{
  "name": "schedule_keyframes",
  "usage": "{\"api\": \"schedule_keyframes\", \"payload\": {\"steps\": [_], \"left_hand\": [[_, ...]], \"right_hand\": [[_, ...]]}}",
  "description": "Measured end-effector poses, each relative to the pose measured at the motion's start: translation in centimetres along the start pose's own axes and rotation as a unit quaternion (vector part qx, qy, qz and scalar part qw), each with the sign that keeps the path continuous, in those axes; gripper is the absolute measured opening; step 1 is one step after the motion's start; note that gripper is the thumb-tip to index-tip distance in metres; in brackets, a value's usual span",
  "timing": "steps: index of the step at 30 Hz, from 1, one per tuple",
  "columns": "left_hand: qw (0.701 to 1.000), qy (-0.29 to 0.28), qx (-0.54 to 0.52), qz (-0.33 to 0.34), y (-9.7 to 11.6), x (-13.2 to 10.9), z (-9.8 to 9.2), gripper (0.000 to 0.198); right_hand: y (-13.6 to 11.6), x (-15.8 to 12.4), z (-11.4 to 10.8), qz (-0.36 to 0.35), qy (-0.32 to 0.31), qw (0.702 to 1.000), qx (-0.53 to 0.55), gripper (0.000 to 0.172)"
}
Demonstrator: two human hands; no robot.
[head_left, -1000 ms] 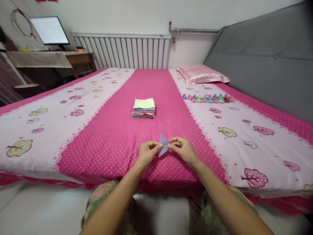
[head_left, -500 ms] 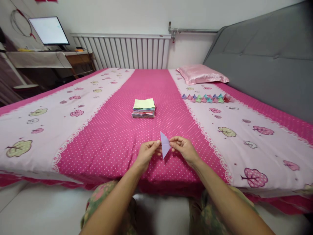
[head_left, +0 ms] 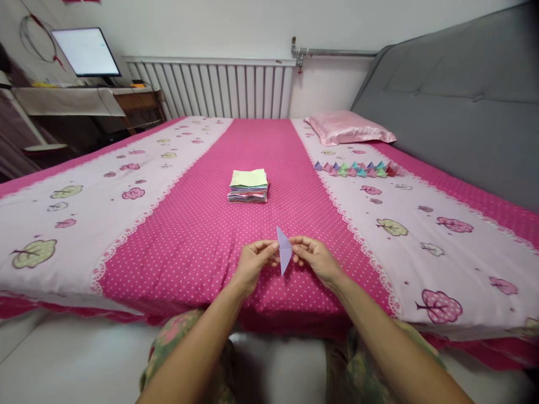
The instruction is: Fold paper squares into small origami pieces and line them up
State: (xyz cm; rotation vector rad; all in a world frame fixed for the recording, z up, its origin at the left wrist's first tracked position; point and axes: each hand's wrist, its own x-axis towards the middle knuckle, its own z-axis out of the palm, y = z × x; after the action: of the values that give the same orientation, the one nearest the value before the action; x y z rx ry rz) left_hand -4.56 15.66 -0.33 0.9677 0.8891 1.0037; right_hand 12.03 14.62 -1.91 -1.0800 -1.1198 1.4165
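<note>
A folded triangle of lilac paper (head_left: 284,251) is held up between my two hands over the near edge of the bed. My left hand (head_left: 257,259) pinches its long left edge between thumb and fingers. At the pointed right side, the fingertips of my right hand (head_left: 315,257) are closed on the same paper. Beyond my hands lies a stack of coloured square paper (head_left: 248,186), with a pale yellow sheet on top. To the right stand rows of small folded paper pieces (head_left: 357,169) in pink, green, blue and purple.
The bed's pink dotted sheet (head_left: 189,235) spreads under everything. A pink pillow (head_left: 347,128) rests near the grey headboard (head_left: 458,95). Behind the bed are a white radiator (head_left: 214,87) and, at the far left, a desk with a monitor (head_left: 86,51).
My right hand has shifted slightly left, closer to my left hand. The lilac paper now looks narrower, its pointed side turned or pressed inward. The stack and the folded pieces stay put.
</note>
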Motion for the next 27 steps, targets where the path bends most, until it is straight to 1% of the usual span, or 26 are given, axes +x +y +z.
{"api": "schedule_keyframes", "payload": {"steps": [6,18,22,27], "left_hand": [[1.0,-0.004,-0.007,-0.001,0.05,-0.05,0.01,0.03],[0.999,-0.018,-0.03,-0.005,-0.07,-0.06,-0.09,0.022],[1.0,-0.015,-0.023,-0.002,-0.1,0.01,-0.16,0.022],[1.0,0.003,-0.008,-0.003,-0.09,0.08,-0.22,0.022]], "right_hand": [[-0.19,-0.16,0.15,0.008,-0.007,1.0,0.0,0.028],[-0.21,-0.21,0.16,0.009,-0.011,1.0,0.003,0.028],[-0.23,-0.21,0.17,0.013,-0.011,1.0,0.003,0.028],[-0.19,-0.19,0.16,0.018,-0.013,1.0,-0.004,0.03]]}}
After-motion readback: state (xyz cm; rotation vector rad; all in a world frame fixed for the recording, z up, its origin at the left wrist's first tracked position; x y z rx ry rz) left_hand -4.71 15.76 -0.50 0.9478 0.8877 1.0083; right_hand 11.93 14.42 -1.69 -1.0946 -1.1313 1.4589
